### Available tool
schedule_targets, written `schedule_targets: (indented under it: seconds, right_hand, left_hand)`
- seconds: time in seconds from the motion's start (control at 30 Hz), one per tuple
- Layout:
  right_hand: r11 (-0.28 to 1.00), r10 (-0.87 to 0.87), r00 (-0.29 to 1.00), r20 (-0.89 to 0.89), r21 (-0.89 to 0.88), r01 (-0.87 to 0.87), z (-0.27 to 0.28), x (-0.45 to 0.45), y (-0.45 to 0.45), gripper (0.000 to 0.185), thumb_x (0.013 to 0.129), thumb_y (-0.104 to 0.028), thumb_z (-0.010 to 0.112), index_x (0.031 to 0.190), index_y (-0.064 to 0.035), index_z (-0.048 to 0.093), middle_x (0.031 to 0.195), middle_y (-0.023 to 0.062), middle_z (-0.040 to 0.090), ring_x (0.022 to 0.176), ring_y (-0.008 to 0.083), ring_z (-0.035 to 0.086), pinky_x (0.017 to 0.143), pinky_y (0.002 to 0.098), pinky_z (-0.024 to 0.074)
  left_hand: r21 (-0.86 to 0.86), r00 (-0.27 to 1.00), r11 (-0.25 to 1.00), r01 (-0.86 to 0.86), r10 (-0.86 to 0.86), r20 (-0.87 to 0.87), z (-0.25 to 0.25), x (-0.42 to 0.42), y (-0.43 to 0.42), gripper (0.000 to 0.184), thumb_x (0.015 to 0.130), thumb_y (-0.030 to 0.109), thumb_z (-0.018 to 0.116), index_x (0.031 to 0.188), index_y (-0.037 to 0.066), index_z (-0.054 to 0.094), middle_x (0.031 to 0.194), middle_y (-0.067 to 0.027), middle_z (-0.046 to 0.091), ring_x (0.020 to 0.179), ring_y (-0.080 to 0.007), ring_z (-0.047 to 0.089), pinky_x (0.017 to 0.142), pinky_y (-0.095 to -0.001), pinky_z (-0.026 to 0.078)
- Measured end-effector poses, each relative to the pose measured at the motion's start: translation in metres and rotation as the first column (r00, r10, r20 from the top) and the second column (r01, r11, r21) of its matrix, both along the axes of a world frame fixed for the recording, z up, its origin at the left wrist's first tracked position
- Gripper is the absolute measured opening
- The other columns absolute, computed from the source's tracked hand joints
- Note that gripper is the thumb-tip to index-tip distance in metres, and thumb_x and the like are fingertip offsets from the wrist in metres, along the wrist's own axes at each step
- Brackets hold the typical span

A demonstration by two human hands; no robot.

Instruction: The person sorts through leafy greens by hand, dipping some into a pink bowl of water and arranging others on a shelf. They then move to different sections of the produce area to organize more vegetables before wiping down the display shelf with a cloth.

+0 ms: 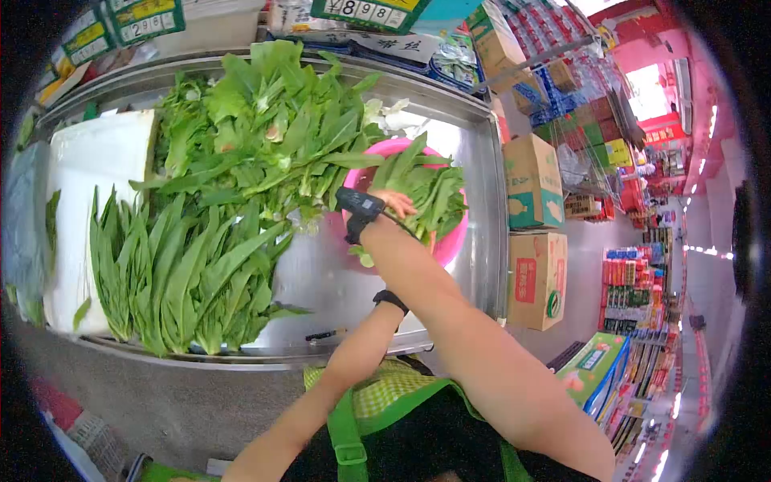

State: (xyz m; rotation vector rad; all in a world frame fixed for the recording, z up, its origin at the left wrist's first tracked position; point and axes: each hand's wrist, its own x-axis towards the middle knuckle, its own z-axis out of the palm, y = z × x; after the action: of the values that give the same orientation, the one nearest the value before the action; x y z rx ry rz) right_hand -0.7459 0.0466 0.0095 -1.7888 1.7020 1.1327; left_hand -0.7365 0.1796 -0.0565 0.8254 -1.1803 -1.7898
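Note:
A pink basin (pixel 458 241) holds long-leafed greens (pixel 438 193). My right hand (pixel 395 202), with a black device at its wrist, rests on these leaves, its visible fingers slightly apart. Behind my right forearm, most of my left hand (pixel 432 241) is hidden; only a bit of finger shows by the leaves at the basin's near side, so its grip cannot be made out. Left of the basin lies a loose heap of leafy greens (pixel 273 120). Nearer the front edge, long leaves (pixel 185 273) are laid side by side, partly on a white foam board (pixel 100 161).
The greens lie on a metal counter (pixel 321 289) with raised edges. A small dark tool (pixel 325 334) lies near its front edge. Cardboard boxes (pixel 532 181) stand stacked at the right, beside an aisle with stocked shelves (pixel 634 281). Price signs (pixel 365 12) stand at the back.

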Motion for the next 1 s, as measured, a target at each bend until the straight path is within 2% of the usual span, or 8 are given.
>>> schedule_targets:
  seconds: [0.67, 0.7, 0.73, 0.77, 0.83, 0.93, 0.97, 1.0]
  right_hand:
    - [0.991, -0.044, 0.977, 0.207, -0.112, 0.069, 0.005, 0.011, -0.026, 0.058, 0.058, -0.061, 0.057, 0.081, -0.0079, 0.066, 0.083, 0.0144, 0.063, 0.08, 0.0273, 0.06, 0.072, 0.037, 0.0457]
    - [0.99, -0.034, 0.972, 0.23, -0.122, 0.064, 0.014, 0.006, -0.024, 0.058, 0.058, -0.061, 0.057, 0.081, -0.0079, 0.066, 0.083, 0.0143, 0.063, 0.08, 0.0273, 0.06, 0.072, 0.037, 0.0457]
    - [0.987, 0.008, 0.966, 0.26, -0.154, 0.033, 0.036, 0.002, -0.019, 0.058, 0.058, -0.06, 0.057, 0.081, -0.0079, 0.066, 0.083, 0.0143, 0.063, 0.08, 0.0274, 0.06, 0.071, 0.0371, 0.0457]
    - [0.98, 0.056, 0.957, 0.285, -0.198, 0.002, 0.064, 0.001, -0.011, 0.058, 0.058, -0.06, 0.057, 0.081, -0.0079, 0.066, 0.083, 0.0142, 0.063, 0.079, 0.0274, 0.06, 0.071, 0.0371, 0.0458]
    - [0.938, 0.157, 0.951, 0.267, -0.343, -0.058, 0.126, -0.007, 0.012, 0.061, 0.056, -0.06, 0.058, 0.079, -0.0045, 0.065, 0.077, 0.0148, 0.063, 0.071, 0.0308, 0.061, 0.065, 0.0384, 0.048]
    - [0.923, 0.06, 0.878, 0.474, -0.362, 0.132, 0.168, -0.048, 0.045, 0.064, 0.062, -0.061, 0.057, 0.083, -0.0006, 0.062, 0.078, 0.018, 0.062, 0.072, 0.0316, 0.06, 0.066, 0.0383, 0.0473]
    - [0.927, 0.029, 0.779, 0.626, -0.309, 0.214, 0.147, -0.07, 0.048, 0.063, 0.066, -0.055, 0.058, 0.092, 0.0016, 0.059, 0.081, 0.0207, 0.061, 0.077, 0.0306, 0.06, 0.071, 0.0368, 0.0462]
    - [0.93, -0.027, 0.711, 0.703, -0.243, 0.276, 0.16, -0.081, 0.059, 0.063, 0.067, -0.053, 0.059, 0.098, 0.0016, 0.056, 0.086, 0.0207, 0.06, 0.081, 0.0299, 0.059, 0.074, 0.0355, 0.045]
  left_hand:
    - [-0.091, 0.985, 0.981, -0.17, 0.172, 0.018, -0.019, 0.01, -0.012, 0.039, 0.084, 0.035, 0.045, 0.111, 0.008, 0.049, 0.116, -0.0096, 0.05, 0.111, -0.0266, 0.043, 0.095, -0.0429, 0.032]
    - [-0.049, 0.983, 0.983, -0.178, 0.175, -0.058, -0.02, 0.013, -0.009, 0.039, 0.084, 0.035, 0.045, 0.111, 0.008, 0.049, 0.116, -0.0095, 0.051, 0.111, -0.0266, 0.043, 0.095, -0.0429, 0.032]
    - [0.211, 0.914, 0.97, -0.121, 0.191, -0.358, -0.032, 0.014, -0.005, 0.042, 0.085, 0.037, 0.043, 0.116, 0.009, 0.045, 0.12, -0.0096, 0.047, 0.113, -0.026, 0.041, 0.096, -0.043, 0.031]
    - [0.197, 0.916, 0.972, -0.128, 0.192, -0.352, -0.017, 0.02, -0.004, 0.042, 0.085, 0.037, 0.043, 0.116, 0.009, 0.045, 0.12, -0.0096, 0.047, 0.113, -0.026, 0.041, 0.096, -0.043, 0.031]
    - [0.695, 0.558, 0.66, 0.286, 0.475, -0.68, 0.04, 0.034, 0.002, 0.052, 0.083, 0.045, 0.042, 0.124, 0.012, 0.038, 0.125, -0.0084, 0.041, 0.115, -0.026, 0.038, 0.098, -0.0441, 0.028]
    - [0.539, 0.788, 0.842, 0.021, 0.318, -0.527, 0.094, 0.031, 0.016, 0.063, 0.077, 0.058, 0.042, 0.125, 0.018, 0.039, 0.13, -0.0082, 0.036, 0.12, -0.0295, 0.032, 0.098, -0.0512, 0.024]
    - [0.534, 0.792, 0.845, 0.015, 0.316, -0.522, 0.105, 0.032, 0.02, 0.063, 0.077, 0.058, 0.042, 0.125, 0.018, 0.039, 0.13, -0.0082, 0.036, 0.12, -0.0295, 0.032, 0.098, -0.0512, 0.024]
    - [0.581, 0.669, 0.777, 0.241, 0.301, -0.68, 0.115, 0.035, 0.024, 0.065, 0.075, 0.06, 0.042, 0.125, 0.019, 0.038, 0.131, -0.0071, 0.035, 0.121, -0.0286, 0.031, 0.099, -0.0508, 0.024]
